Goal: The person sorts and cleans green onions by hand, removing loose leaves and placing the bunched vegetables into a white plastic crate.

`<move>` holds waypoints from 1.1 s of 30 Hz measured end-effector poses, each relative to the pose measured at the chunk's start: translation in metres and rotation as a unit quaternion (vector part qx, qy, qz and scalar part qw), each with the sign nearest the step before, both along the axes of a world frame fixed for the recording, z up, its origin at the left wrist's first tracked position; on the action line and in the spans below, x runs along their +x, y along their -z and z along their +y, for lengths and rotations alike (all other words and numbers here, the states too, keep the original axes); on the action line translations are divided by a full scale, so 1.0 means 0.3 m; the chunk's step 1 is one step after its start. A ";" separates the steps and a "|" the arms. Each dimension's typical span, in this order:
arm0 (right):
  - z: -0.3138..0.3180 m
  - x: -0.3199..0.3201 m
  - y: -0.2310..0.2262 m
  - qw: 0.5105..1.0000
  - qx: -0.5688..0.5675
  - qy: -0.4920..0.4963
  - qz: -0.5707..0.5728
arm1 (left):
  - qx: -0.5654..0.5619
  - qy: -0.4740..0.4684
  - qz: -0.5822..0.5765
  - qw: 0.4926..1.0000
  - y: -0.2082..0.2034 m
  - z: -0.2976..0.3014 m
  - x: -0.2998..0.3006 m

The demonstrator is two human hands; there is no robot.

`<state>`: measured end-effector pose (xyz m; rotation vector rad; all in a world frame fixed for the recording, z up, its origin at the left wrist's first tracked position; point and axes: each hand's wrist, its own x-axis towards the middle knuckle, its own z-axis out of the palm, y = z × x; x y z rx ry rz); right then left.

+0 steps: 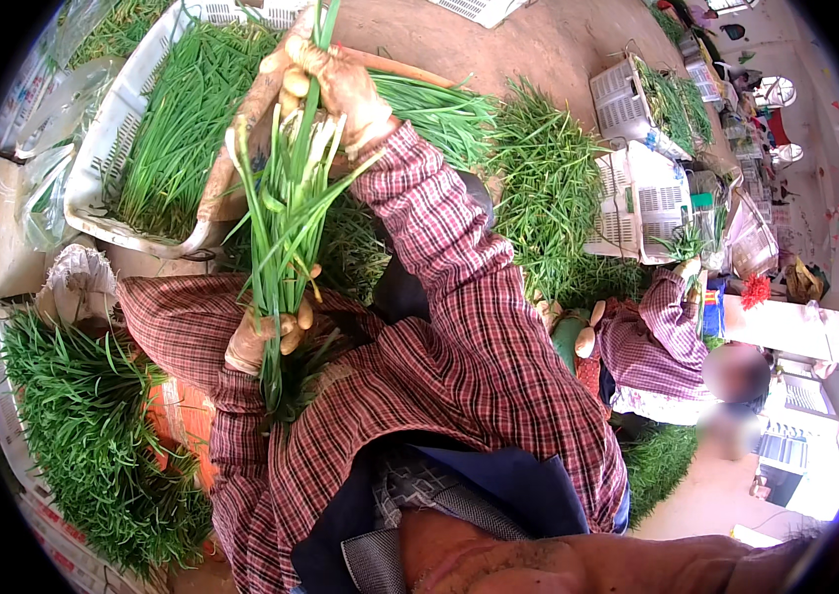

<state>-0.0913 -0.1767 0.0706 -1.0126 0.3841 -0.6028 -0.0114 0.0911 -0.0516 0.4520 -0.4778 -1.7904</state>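
A bunch of chives (286, 223) stands upright in front of my chest, white stem ends at the top and green leaves hanging down. Low on the leaves, my left hand (259, 340) is closed round the bunch. At its upper end my right hand (338, 87) is closed on the chives, with a broad green leaf (324, 28) sticking up past the fingers. Exactly which stems lie inside the right fingers is hidden. Both hands look covered with pale, soiled gloves.
A white crate (93, 188) of chives with a wooden pole (226, 163) beside it stands at the far left. Loose chives (93, 426) fill a crate at my left, and another heap (548, 188) lies to the right. A co-worker (652, 346) sits at right near white crates (662, 193).
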 end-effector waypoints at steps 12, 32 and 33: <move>-0.295 -0.197 -0.123 0.950 0.022 0.262 -0.171 | 0.032 -0.044 -0.185 0.981 -0.032 0.034 0.016; 0.149 -0.223 0.027 0.886 -0.328 0.061 0.321 | 0.100 -0.256 -0.439 0.855 -0.014 -0.048 -0.050; 0.160 -0.224 0.022 0.886 -0.325 0.058 0.327 | 0.085 -0.273 -0.456 0.843 -0.003 -0.053 -0.056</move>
